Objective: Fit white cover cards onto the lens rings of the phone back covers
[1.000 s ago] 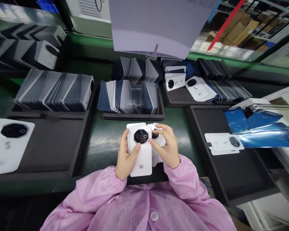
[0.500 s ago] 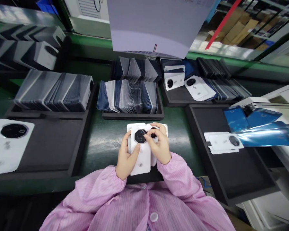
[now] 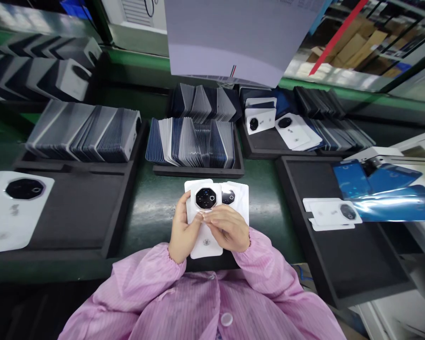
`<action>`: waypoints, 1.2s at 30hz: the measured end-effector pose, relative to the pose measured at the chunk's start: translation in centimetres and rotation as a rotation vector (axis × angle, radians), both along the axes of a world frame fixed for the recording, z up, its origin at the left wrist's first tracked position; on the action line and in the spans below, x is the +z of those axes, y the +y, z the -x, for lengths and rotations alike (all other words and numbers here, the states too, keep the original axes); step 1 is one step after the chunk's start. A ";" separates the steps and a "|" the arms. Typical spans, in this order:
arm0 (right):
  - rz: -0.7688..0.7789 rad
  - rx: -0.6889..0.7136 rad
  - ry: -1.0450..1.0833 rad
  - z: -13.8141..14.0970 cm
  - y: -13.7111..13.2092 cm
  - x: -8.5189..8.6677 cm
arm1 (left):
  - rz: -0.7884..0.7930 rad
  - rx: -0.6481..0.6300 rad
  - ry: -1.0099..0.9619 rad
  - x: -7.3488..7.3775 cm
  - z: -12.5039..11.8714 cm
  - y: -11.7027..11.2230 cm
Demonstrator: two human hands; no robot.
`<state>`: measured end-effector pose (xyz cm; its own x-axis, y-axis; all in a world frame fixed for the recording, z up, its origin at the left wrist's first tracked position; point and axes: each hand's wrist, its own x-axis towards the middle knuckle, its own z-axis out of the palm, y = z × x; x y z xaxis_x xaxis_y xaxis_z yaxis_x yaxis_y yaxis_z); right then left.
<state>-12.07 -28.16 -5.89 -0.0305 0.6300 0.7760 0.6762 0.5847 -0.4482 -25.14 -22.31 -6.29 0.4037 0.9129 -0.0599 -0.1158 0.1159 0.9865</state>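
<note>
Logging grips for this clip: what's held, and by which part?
The left hand holds a white panel by its left edge; whether the right hand grips anything is unclear.

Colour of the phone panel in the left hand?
White phone panel, with a black camera patch; head view.

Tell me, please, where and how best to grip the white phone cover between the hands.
Probably pinch the white phone cover by its long left edge, from the left: it looks straight, the left hand holds there, clear of the camera patch, and the right hand crosses the opposite edge.
</note>
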 end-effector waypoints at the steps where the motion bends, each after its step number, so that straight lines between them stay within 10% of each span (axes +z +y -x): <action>1: -0.003 0.000 0.004 0.0 0.0 0.0 | 0.004 -0.001 -0.003 0.0 0.0 0.0; 36: -0.030 -0.012 0.015 0.0 -0.1 0.7 | 0.025 -0.007 -0.036 0.1 0.1 -0.3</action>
